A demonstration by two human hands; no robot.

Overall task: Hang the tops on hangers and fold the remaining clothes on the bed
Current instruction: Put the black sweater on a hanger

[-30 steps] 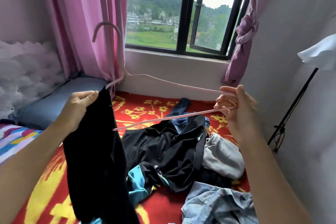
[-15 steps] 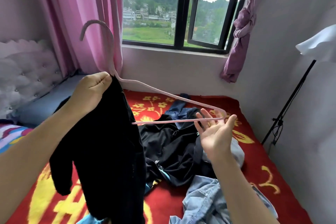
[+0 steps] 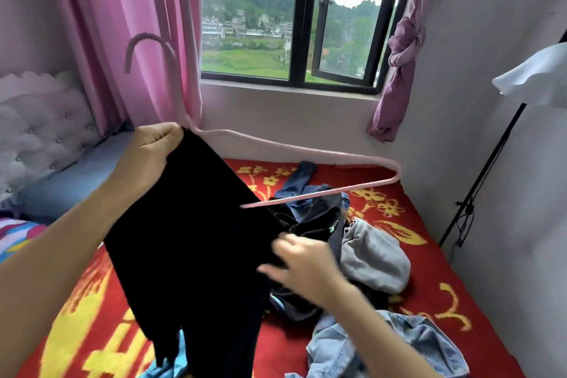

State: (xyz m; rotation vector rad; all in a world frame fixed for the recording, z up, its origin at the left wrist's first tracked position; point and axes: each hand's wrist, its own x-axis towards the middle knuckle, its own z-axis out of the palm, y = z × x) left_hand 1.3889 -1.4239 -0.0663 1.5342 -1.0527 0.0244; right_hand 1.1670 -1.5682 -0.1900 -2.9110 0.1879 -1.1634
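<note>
My left hand (image 3: 147, 152) grips the neck of a pink hanger (image 3: 306, 153) together with the top edge of a black top (image 3: 196, 242), which hangs down over the bed. The hanger's right arm sticks out bare to the right. My right hand (image 3: 302, 265) is blurred, fingers spread, touching the black top's right edge. On the red bedspread (image 3: 429, 255) lies a pile: dark clothes (image 3: 310, 218), a grey garment (image 3: 374, 255) and a light denim piece (image 3: 383, 347).
A padded headboard (image 3: 40, 132) and grey pillow (image 3: 76, 175) are at the left, pink curtains (image 3: 122, 40) and a window (image 3: 294, 24) behind. A black lamp stand (image 3: 478, 187) with a white shade stands by the right wall.
My right hand let go of the hanger's right end and dropped to the black top's edge. My left hand now holds both hanger and top higher, with the fabric spread wider.
</note>
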